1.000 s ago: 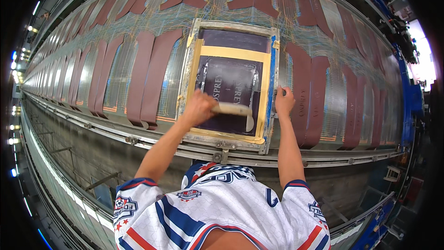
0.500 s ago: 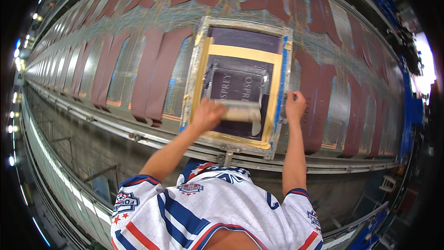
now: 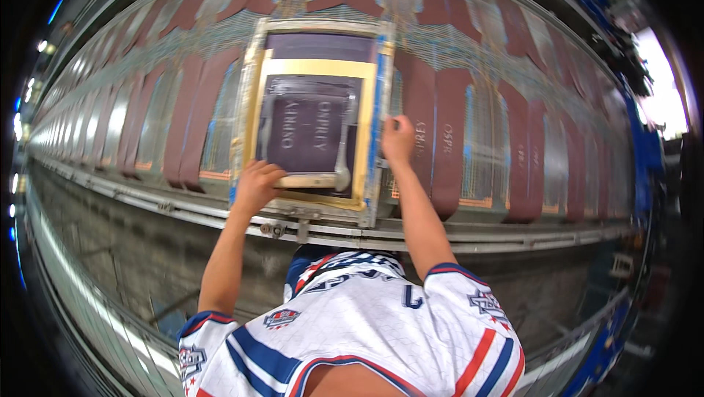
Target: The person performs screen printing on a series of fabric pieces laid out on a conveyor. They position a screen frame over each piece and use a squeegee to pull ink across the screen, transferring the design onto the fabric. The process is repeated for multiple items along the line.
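Squeegee (image 3: pixel 312 181), just left of centre, has slid lower in the screen frame (image 3: pixel 330 26), baring lettering (image 3: pixel 321 125), left hand (image 3: pixel 258 183) pinching its end, right hand (image 3: pixel 397 138) at the frame's right edge, fingers curled, grip unclear.

Periphery of the workshop

Far left: small bright lamps (image 3: pixel 42 45) in a curved row. Far right: blue machine framework (image 3: pixel 647 166) below a glaring white opening (image 3: pixel 664 89). Lower right: a small pale stand (image 3: pixel 622 265), partly blurred.
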{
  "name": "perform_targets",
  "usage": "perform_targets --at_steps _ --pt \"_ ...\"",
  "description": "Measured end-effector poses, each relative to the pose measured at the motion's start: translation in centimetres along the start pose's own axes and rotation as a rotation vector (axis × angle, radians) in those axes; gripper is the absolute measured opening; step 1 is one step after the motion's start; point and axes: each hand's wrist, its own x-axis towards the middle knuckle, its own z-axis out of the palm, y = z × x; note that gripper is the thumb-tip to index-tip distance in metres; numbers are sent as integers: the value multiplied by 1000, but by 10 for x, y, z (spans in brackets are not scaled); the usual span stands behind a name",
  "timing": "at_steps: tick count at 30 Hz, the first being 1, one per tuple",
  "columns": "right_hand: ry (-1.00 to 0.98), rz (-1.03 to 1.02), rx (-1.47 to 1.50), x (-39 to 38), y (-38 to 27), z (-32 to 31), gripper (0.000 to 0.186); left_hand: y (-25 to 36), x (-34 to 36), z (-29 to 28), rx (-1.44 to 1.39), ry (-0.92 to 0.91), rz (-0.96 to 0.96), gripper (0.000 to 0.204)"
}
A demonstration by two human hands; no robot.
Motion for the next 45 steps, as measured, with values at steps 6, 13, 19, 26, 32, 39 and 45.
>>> perform_targets --at_steps 6,13,19,26,32,39,45 --pt "-30 147 63 3 -19 -18 30 10 13 -3 -29 -50 37 32" --pt "-114 145 -141 9 -4 -17 31 -20 53 -5 -131 -172 70 25" --pt "-459 -373 -202 61 -67 -14 55 -82 154 1 -112 -129 63 21" --pt "-760 -586 -499 102 -134 51 44 -118 236 18 -64 -164 95 23" --pt "-756 -601 -410 20 -116 30 27 -83 147 25 -90 -61 104 19" --pt "-793 -671 -325 -100 -110 -30 33 -17 24 -1 -134 -172 73 25" --pt "-785 -659 -520 22 -119 21 31 -78 147 11 -39 -97 144 23"
